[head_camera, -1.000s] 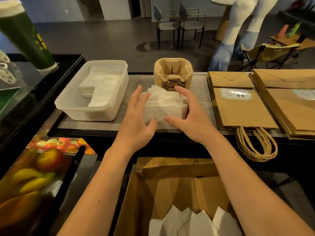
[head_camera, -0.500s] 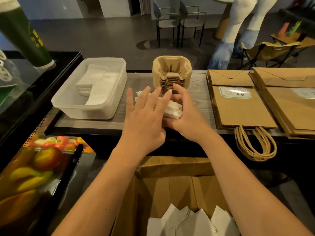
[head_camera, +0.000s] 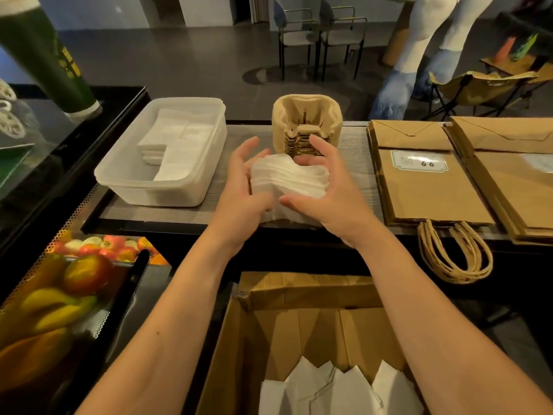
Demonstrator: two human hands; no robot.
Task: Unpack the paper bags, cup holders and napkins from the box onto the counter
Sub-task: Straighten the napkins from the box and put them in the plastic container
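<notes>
Both hands hold one stack of white napkins (head_camera: 288,182) above the front part of the table (head_camera: 353,151). The left hand (head_camera: 239,199) grips the left side of the stack with curled fingers, and the right hand (head_camera: 332,193) grips the right side, its thumb lying across the front. The stack bends in a wave between them.

Just behind the hands stands the pile of cup holders (head_camera: 306,127), near the far edge of the table. To the left, a clear plastic tub (head_camera: 161,187) with more napkins inside sits close to the left edge; a narrow strip of bare table lies between the tub and the hands. To the right, the brown paper bags (head_camera: 425,181) lie flat, and their rope handles (head_camera: 454,253) hang over the front edge. A second pile of bags (head_camera: 514,175) lies just beside them and runs out of view at the right.

Below the front edge stands the open cardboard box (head_camera: 299,298), with white folded paper (head_camera: 329,390) in it. The forearms pass over its near flaps.
</notes>
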